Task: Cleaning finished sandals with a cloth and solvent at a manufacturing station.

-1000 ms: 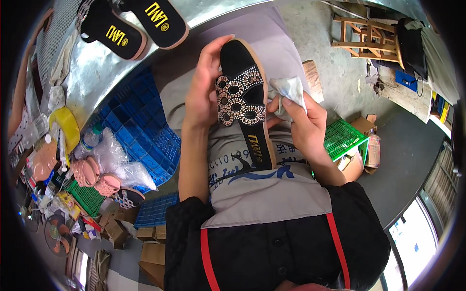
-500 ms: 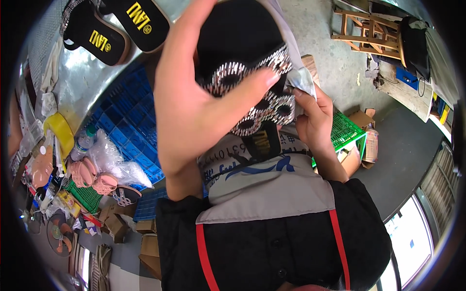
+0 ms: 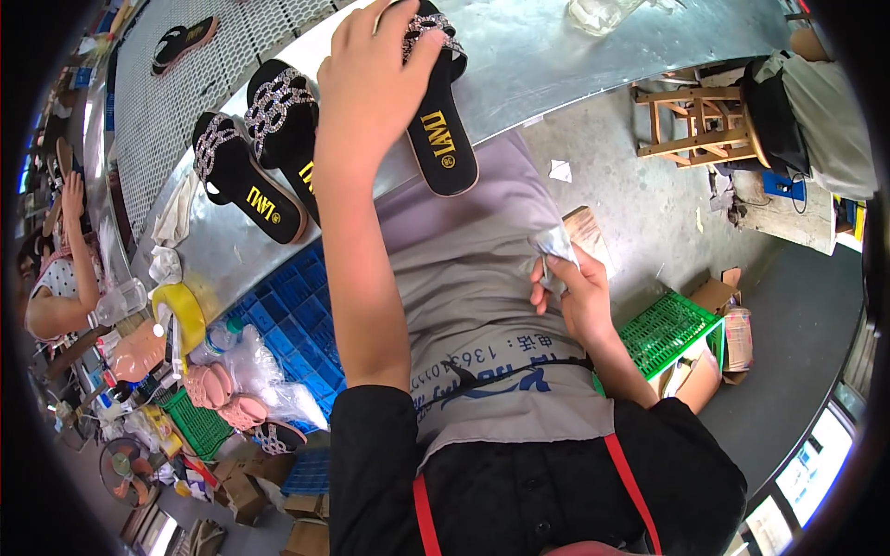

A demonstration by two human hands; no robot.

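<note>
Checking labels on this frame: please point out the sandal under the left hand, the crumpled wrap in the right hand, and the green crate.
sandal (image 3: 447, 153), head view, on its black insole near the heel.
crumpled wrap (image 3: 554, 245), head view, on the part above the fingers.
green crate (image 3: 667, 329), head view, on its gridded top.

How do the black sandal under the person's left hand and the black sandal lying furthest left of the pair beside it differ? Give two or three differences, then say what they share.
The sandal under the left hand is being touched by the left hand, which covers its strap; the far-left sandal lies untouched, its jewelled strap fully visible. The held one's heel points down toward the person; the other lies diagonally, heel to the lower right. Both are black with sparkly straps and gold printing on the insole, on the metal table.
</note>
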